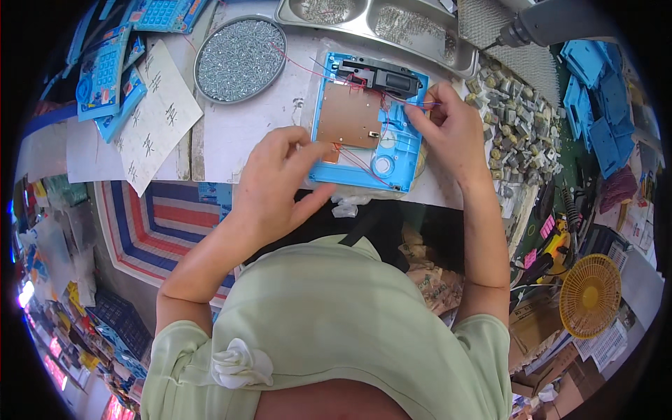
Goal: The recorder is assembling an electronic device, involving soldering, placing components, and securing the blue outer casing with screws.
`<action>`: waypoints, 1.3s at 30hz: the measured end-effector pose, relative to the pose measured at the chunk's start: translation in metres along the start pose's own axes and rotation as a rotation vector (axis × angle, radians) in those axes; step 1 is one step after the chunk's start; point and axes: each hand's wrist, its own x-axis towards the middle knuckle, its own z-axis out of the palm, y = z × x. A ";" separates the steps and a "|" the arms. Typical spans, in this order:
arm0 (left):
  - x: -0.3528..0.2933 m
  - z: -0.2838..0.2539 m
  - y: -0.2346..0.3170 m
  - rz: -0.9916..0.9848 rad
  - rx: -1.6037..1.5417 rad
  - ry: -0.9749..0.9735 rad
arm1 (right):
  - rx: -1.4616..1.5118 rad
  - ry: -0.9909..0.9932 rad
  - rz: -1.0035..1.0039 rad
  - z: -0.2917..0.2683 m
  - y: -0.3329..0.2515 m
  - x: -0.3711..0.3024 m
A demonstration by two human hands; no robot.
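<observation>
A blue plastic housing [327, 171] lies open-side up on the worktable in front of me. Inside it are a brown circuit board [348, 115], a black mechanism [381, 78] along the far side and thin red and blue wires [383, 105]. My right hand [451, 129] is at the housing's right edge, thumb and forefinger pinched on wire ends. My left hand [276, 175] hovers by the lower left corner, thumb and fingers apart, with a fingertip close to a small orange piece [330, 152]. Whether that fingertip touches it I cannot tell.
A round tray of screws [240, 61] and a steel compartment tray [367, 10] stand at the back. Right of the housing lies a heap of small metal parts [509, 119]; above it hangs a power screwdriver [539, 31]. Blue panels [595, 105] and a yellow fan [590, 296] are farther right.
</observation>
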 end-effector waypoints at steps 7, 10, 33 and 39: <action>0.006 0.013 -0.015 0.241 -0.012 -0.041 | 0.165 0.012 -0.059 -0.008 -0.011 -0.064; 0.007 0.008 -0.016 0.258 0.014 -0.064 | 0.488 -0.064 0.057 -0.004 -0.024 -0.094; 0.006 0.050 0.008 0.560 -0.080 -0.085 | -0.412 0.074 -0.080 0.017 -0.056 -0.009; 0.005 0.055 0.005 0.555 -0.077 -0.072 | -0.370 0.103 -0.103 0.028 -0.046 -0.015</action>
